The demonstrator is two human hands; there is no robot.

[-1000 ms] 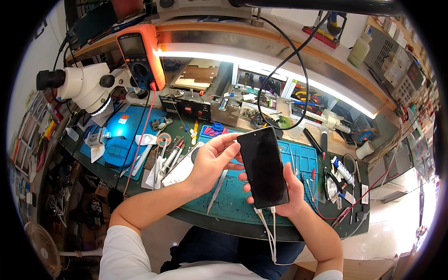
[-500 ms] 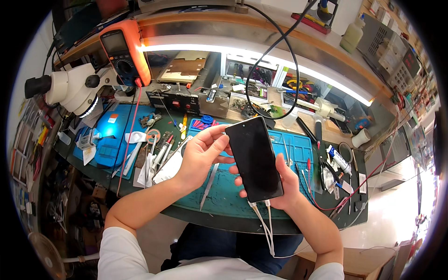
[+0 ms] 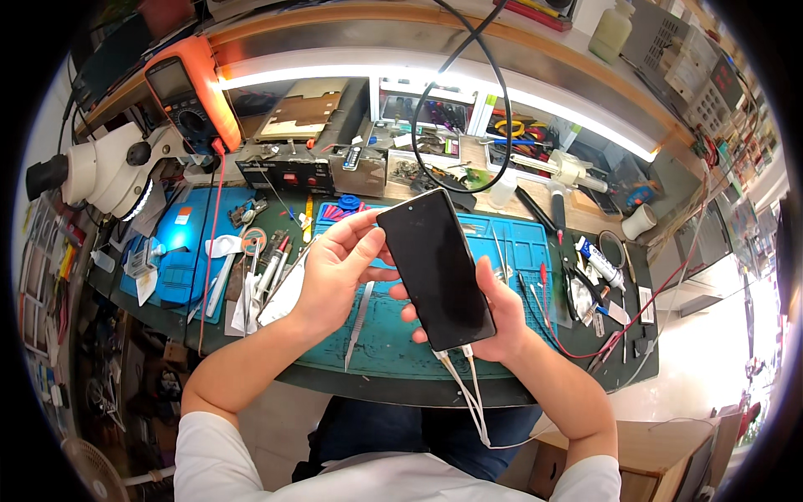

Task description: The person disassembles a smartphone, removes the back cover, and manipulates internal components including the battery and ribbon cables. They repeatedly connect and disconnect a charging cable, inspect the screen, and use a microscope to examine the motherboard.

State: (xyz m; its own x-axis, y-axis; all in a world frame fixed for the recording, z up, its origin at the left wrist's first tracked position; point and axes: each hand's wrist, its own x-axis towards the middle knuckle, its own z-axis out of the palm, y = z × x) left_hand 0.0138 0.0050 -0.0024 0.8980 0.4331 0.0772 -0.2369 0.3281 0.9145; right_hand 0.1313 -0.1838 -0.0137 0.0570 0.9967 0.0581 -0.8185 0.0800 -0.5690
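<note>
A smartphone (image 3: 439,272) with a dark screen is held tilted above the blue-green work mat (image 3: 389,335). My right hand (image 3: 506,314) wraps round its lower part, thumb on the right edge and fingertips showing past the left edge. At the upper left edge, my left hand (image 3: 343,263) has its thumb and fingers closed on the phone, with the fingertips partly hidden behind it. Two white cable plugs meet the phone's bottom end, and their white cables (image 3: 475,402) hang down over the bench edge. Tweezers (image 3: 360,325) lie on the mat below my left hand.
At left stand a white microscope (image 3: 104,171) and an orange multimeter (image 3: 196,100). A black cable loop (image 3: 507,109) hangs above the phone. Pliers (image 3: 577,280), a white-and-blue tube (image 3: 600,263) and red leads lie at right. Syringes (image 3: 272,268) lie left of my left hand.
The whole view has shifted, so bench, hands and phone appear farther left and slightly higher. Both hands keep the same hold on the phone.
</note>
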